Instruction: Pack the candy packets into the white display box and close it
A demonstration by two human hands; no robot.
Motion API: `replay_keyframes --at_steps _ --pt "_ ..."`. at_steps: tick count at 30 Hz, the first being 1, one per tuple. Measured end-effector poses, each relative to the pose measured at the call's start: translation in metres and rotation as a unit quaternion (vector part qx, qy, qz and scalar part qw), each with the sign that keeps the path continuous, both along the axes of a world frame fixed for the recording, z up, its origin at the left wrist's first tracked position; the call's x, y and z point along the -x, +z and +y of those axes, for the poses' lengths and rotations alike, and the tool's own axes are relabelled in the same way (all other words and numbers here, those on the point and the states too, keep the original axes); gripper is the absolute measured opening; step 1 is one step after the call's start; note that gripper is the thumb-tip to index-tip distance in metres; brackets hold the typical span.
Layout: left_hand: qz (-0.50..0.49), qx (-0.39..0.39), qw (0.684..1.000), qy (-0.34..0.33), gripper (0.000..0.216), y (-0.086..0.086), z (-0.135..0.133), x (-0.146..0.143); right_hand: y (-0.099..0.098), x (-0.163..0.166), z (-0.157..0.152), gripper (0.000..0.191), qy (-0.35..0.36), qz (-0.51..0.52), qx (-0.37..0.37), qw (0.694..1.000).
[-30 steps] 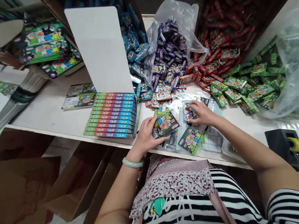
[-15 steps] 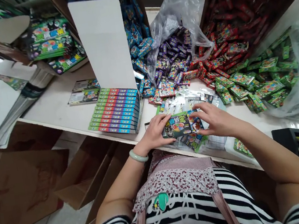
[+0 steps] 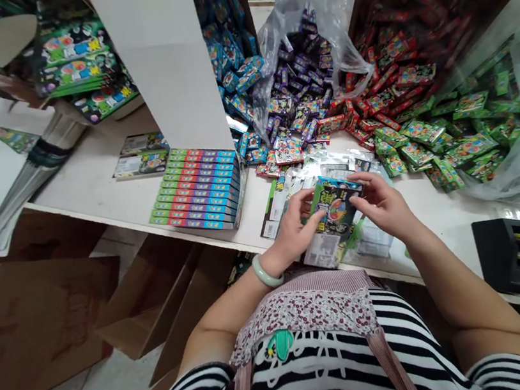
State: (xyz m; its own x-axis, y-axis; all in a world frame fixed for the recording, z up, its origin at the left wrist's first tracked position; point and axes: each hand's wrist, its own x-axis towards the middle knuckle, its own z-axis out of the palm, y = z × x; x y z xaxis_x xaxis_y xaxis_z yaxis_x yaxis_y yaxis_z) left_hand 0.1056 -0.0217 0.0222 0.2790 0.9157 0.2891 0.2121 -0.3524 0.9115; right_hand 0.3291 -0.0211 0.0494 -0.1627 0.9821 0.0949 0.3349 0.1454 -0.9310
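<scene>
Both hands grip one dark, green-edged printed packet (image 3: 334, 220) over the front of the table, its lower end tilted toward my body. My left hand (image 3: 294, 230) pinches the left edge, thumb on the printed face. At the upper right corner, my right hand (image 3: 381, 205) closes thumb and fingers on the packet; a blue edge shows along its top. Flat printed packets (image 3: 274, 209) and clear wrappers lie under and behind the hands. To the left, a display box with a tall white lid (image 3: 175, 71) holds a neat row of multicoloured small boxes (image 3: 194, 188).
Behind lie heaps of blue boxes (image 3: 238, 91), purple boxes (image 3: 305, 82), red boxes (image 3: 384, 84) and green boxes (image 3: 440, 137), some in clear bags. A black tape dispenser (image 3: 505, 254) stands at right. Cardboard cartons (image 3: 41, 329) sit below left; folded printed cartons (image 3: 28, 163) lie at far left.
The packet has turned from lying sideways to pointing toward my body, with its blue end now at the top. Both hands have shifted with it, and the view has moved slightly.
</scene>
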Motion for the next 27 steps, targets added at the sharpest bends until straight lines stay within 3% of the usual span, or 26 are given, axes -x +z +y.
replay_keyframes --at_steps 4,10,12,16,19,24,27 --pt "-0.103 0.082 0.991 -0.015 0.052 -0.017 -0.010 -0.018 0.004 -0.013 -0.002 0.029 0.030 -0.059 -0.040 0.997" --pt "-0.075 0.134 0.988 -0.032 0.064 -0.032 -0.025 -0.008 -0.005 -0.017 -0.013 0.023 0.080 -0.089 -0.004 0.993" --pt "-0.072 0.137 0.987 -0.046 0.068 -0.031 -0.024 -0.001 -0.015 -0.007 -0.020 0.026 0.039 -0.047 -0.013 0.998" --pt "-0.081 0.135 0.984 -0.077 0.062 -0.026 -0.018 0.010 -0.037 0.021 -0.035 0.041 -0.143 0.092 -0.011 0.985" --pt "-0.069 0.126 0.987 -0.077 0.055 -0.025 -0.015 0.015 -0.044 0.034 -0.041 0.029 -0.190 0.125 -0.001 0.974" --pt "-0.085 0.044 0.995 0.004 0.024 -0.013 -0.005 0.008 -0.027 0.025 -0.028 0.016 -0.101 0.050 -0.029 0.993" --pt "-0.123 0.053 0.991 0.026 0.023 -0.003 0.003 0.000 -0.016 0.017 -0.016 0.017 -0.067 0.098 -0.007 0.993"
